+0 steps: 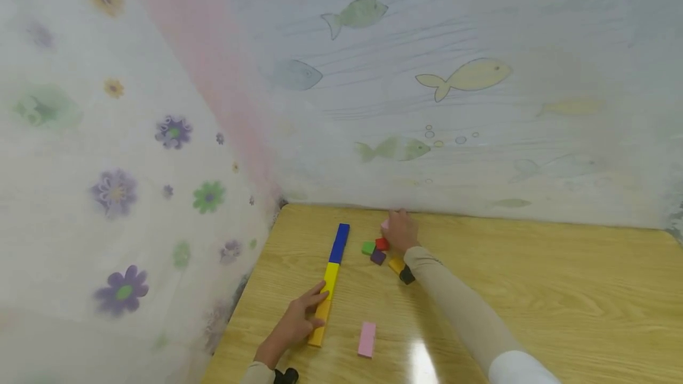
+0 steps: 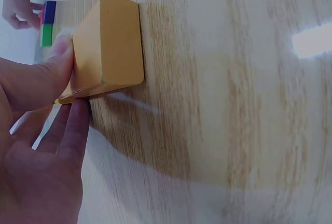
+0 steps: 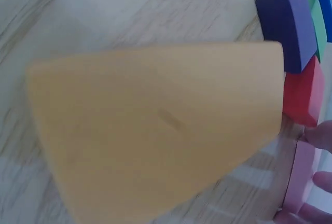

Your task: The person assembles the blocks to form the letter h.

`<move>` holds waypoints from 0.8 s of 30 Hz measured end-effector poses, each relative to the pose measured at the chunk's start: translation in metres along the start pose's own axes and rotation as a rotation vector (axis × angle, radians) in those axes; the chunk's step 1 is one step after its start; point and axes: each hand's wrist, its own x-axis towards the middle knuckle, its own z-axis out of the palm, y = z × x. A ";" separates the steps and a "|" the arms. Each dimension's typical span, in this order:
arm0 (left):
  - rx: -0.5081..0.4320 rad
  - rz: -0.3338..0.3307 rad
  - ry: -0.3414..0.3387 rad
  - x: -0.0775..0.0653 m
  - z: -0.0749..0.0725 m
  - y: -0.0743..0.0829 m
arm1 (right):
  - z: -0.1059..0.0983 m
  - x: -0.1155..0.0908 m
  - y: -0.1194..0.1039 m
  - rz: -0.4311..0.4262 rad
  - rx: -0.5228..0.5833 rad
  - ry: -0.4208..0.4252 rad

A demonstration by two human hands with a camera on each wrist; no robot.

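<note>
A straight row of blocks runs away from me on the table: orange [image 1: 319, 333] nearest, then yellow [image 1: 331, 274], then blue [image 1: 340, 243] at the far end. My left hand [image 1: 290, 326] pinches the orange end, its thumb on one side and fingers on the other in the left wrist view. Near the wall, my right hand [image 1: 402, 231] grips a pink block [image 3: 301, 175], partly hidden by the fingers. Just left of that hand, red [image 1: 381, 244], green [image 1: 368, 248] and purple [image 1: 377, 258] blocks sit touching one another.
Another pink block [image 1: 367, 339] lies right of the row's near end. An orange block [image 1: 396, 265] lies beneath the right wrist, beside a black wrist-worn device [image 1: 407, 275]. Painted walls [image 1: 453, 188] border the wooden table [image 1: 560, 289] at the back and left.
</note>
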 end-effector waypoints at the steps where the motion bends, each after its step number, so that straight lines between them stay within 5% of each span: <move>1: 0.000 -0.002 0.002 0.000 0.000 0.000 | -0.001 -0.001 0.001 -0.008 0.003 0.005; 13: 0.011 0.032 0.003 -0.002 -0.001 -0.004 | -0.022 -0.014 0.006 -0.096 0.177 -0.022; 24: -0.036 0.053 -0.006 -0.001 0.000 -0.004 | -0.040 -0.022 0.002 -0.167 0.185 -0.077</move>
